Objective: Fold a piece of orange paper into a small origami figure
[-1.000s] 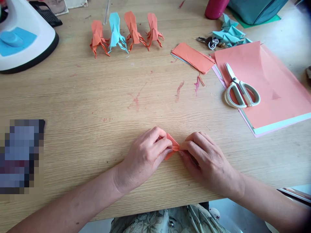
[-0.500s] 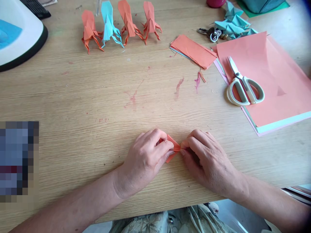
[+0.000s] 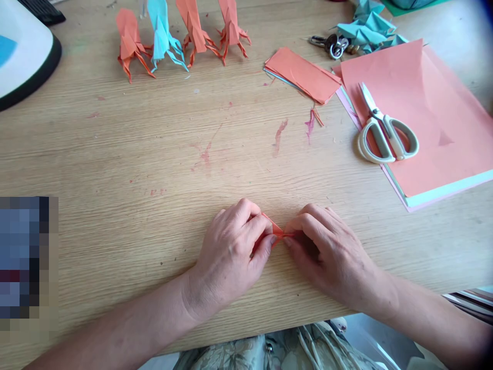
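Close to the table's front edge, a small folded piece of orange paper (image 3: 277,230) is held between both hands. My left hand (image 3: 234,246) is closed on its wider part, thumb and fingers pinching it, and hides much of it. At its narrow right tip, my right hand (image 3: 329,252) pinches the paper between thumb and forefinger. The fingertips of the two hands are almost touching.
Folded paper figures, among them a blue one (image 3: 164,38), stand at the back left. Cut orange paper strips (image 3: 302,74) lie back right, beside large sheets (image 3: 431,174) with scissors (image 3: 387,131) on top. Keys (image 3: 335,46) and blue folded paper (image 3: 370,31) lie behind.
My left fingers have shifted on the orange paper, and less of it shows now. The right hand keeps its pinch at the tip. The whole view has moved slightly.
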The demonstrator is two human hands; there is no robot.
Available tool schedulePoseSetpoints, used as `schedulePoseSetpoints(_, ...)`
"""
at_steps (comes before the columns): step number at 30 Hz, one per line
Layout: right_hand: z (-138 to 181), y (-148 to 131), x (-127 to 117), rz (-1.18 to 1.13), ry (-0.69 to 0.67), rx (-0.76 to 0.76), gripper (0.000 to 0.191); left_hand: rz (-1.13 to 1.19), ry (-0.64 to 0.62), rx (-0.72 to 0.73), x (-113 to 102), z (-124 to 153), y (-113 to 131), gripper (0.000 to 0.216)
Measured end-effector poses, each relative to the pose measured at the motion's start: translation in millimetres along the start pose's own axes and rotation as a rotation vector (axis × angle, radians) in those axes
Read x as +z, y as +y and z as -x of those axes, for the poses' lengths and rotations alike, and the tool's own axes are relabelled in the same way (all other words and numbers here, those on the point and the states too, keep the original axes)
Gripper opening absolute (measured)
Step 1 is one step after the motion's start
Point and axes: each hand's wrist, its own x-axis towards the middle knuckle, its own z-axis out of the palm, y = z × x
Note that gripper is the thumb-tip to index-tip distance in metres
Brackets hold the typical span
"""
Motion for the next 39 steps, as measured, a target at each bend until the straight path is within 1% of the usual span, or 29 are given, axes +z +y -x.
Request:
schedulePoseSetpoints(2,5.5,1.4,-3.3,-0.059,0.007,0.000,0.009,0.006,0.001,-0.006,0.3,-0.1,0.4,0.012)
schedulePoseSetpoints(5,15.7,4.1,-7.2,-0.101,0.004,-0.029,0.019,0.017,0.010,-0.008,0.5,-0.5,1.1,0.015)
schedulePoseSetpoints(7,21.5,5.5,-8.0,-0.083,0.007,-0.081,0.024,0.021,0.007,-0.010,0.3,-0.9,1.8,0.015)
schedulePoseSetpoints(10,25.2,6.8,-7.1,-0.041,0.023,-0.149,0.024,0.019,-0.001,-0.021,0.0,-1.8,3.2,0.014)
schedulePoseSetpoints(17,22.4,9.7,-5.2,-0.012,0.023,-0.274,0.032,0.005,-0.014,-0.049,-0.3,-3.3,4.6,0.015)
schedulePoseSetpoints(22,22.5,9.1,-5.7,0.022,0.031,-0.286,0.038,0.004,-0.030,-0.070,-1.7,-4.7,5.7,0.014)
schedulePoseSetpoints(39,21.2,6.5,-3.2,0.024,0.070,-0.292,0.030,0.011,-0.025,-0.074,-1.4,-5.4,6.7,0.012)
